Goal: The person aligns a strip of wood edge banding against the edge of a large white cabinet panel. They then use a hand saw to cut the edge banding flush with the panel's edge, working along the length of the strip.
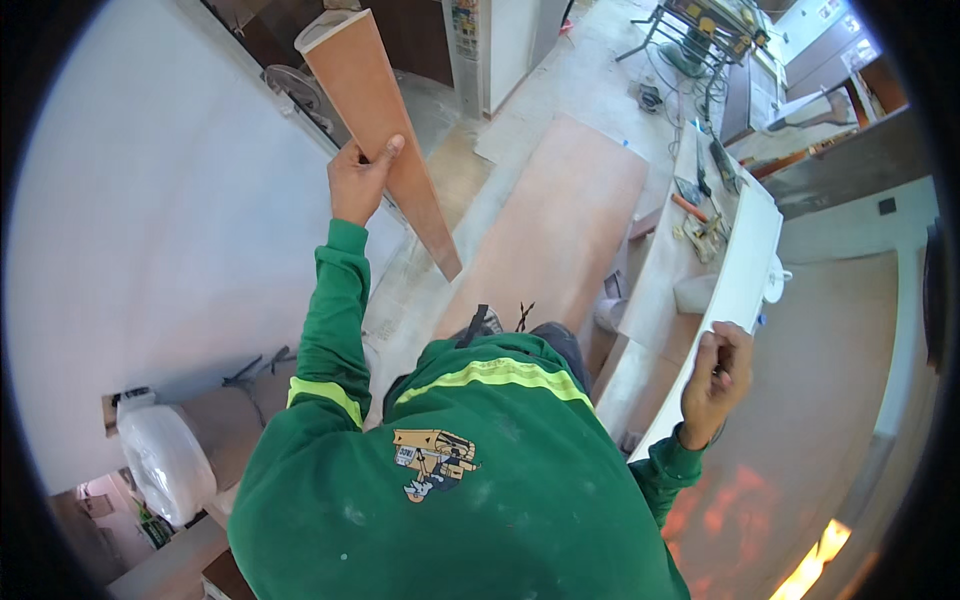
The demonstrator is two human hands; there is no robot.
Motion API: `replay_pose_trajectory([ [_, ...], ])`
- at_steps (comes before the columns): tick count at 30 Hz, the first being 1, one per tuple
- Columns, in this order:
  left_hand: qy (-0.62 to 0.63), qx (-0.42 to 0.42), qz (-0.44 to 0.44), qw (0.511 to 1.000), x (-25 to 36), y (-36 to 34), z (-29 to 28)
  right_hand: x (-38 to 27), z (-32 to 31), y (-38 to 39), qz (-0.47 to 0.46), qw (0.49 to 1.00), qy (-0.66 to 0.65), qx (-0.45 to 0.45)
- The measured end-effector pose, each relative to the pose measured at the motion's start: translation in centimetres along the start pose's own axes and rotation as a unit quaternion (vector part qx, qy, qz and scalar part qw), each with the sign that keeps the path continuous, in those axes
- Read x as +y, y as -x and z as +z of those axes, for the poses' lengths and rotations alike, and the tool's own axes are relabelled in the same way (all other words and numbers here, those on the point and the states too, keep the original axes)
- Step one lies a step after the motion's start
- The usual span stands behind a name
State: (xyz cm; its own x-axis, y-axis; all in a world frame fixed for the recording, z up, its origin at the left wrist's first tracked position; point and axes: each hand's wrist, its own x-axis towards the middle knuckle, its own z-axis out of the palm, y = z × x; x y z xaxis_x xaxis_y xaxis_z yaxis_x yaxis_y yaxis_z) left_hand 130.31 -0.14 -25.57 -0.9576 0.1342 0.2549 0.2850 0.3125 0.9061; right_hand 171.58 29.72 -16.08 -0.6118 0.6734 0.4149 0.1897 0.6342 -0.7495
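My left hand (360, 180) grips a long, narrow wooden board (380, 100) with a brown face and a pale end, thumb lying across the face. The board is raised and slants from upper left down toward the middle of the view. On the other side, my right hand (715, 380) is closed, its fingers curled in toward the thumb. Anything between those fingers is too small or hidden to make out. It hovers over or beside the white edge of a long ledge (745, 250); contact cannot be made out.
A wide brown panel (560, 220) lies in front of me. Hand tools, including one with an orange handle (690, 208), lie on the worktop to the right. Farther off, a yellow-and-black machine (710, 25) stands on legs among cables. A plastic-wrapped roll (165, 460) is at lower left.
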Motion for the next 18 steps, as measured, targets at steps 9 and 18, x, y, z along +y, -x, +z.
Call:
replay_pose_trajectory([
  [9, -0.027, -0.001, 0.028, 0.999, -2.4, -18.0, 2.6, 3.4, 12.5, -13.8, -0.003, 0.993, 0.050, -0.108],
  [18, -0.143, 0.032, 0.024, 0.989, -6.2, -33.9, 8.6, 8.6, 22.7, -31.7, 0.006, 0.990, 0.056, -0.131],
])
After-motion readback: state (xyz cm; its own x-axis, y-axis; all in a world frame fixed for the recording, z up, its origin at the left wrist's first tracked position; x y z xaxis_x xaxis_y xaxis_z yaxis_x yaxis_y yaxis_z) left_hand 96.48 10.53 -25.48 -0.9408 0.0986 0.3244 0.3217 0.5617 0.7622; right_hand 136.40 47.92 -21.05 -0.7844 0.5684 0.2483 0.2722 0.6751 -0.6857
